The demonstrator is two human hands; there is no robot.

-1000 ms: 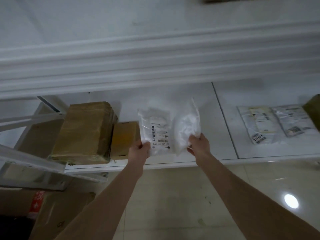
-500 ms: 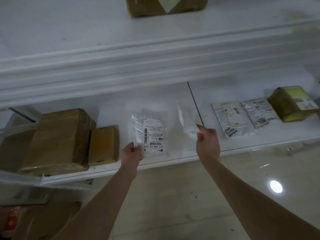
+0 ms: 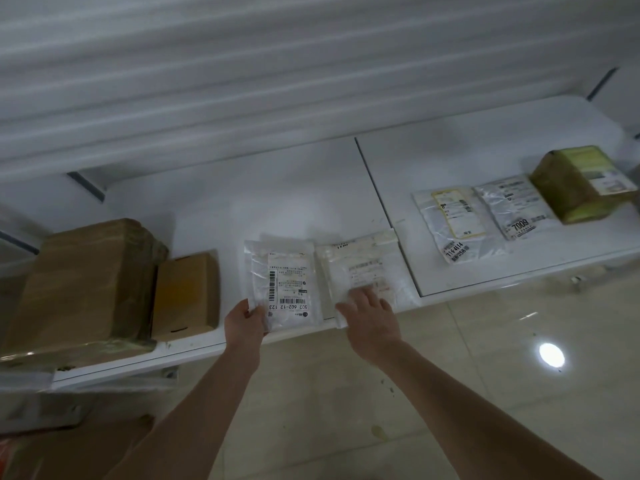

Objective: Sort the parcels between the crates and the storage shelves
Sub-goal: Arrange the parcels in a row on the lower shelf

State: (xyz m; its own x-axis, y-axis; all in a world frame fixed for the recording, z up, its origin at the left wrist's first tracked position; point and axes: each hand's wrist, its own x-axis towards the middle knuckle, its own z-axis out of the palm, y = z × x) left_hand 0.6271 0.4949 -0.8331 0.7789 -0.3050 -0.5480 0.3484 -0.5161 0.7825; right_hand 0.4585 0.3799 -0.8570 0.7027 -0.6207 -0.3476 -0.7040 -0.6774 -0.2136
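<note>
Two flat white plastic parcels lie side by side on the low white shelf [image 3: 311,188]. The left parcel [image 3: 285,282] shows a barcode label; my left hand [image 3: 244,323] pinches its near left corner. Flat on the shelf beside it lies the right parcel [image 3: 363,268] with a faint label, and my right hand [image 3: 370,317] rests on its near edge with fingers spread and straight. Both parcels overhang the shelf's front edge slightly.
A large taped brown box [image 3: 79,285] and a small cardboard box [image 3: 187,296] stand at the shelf's left. Right of the shelf seam lie two more white parcels [image 3: 453,223] [image 3: 512,206] and an olive box [image 3: 578,181]. An upper shelf overhangs. The floor is tiled.
Both parcels have come down from being held upright to lying flat on the shelf. My right hand has let go of its parcel's edge and now lies flat on it.
</note>
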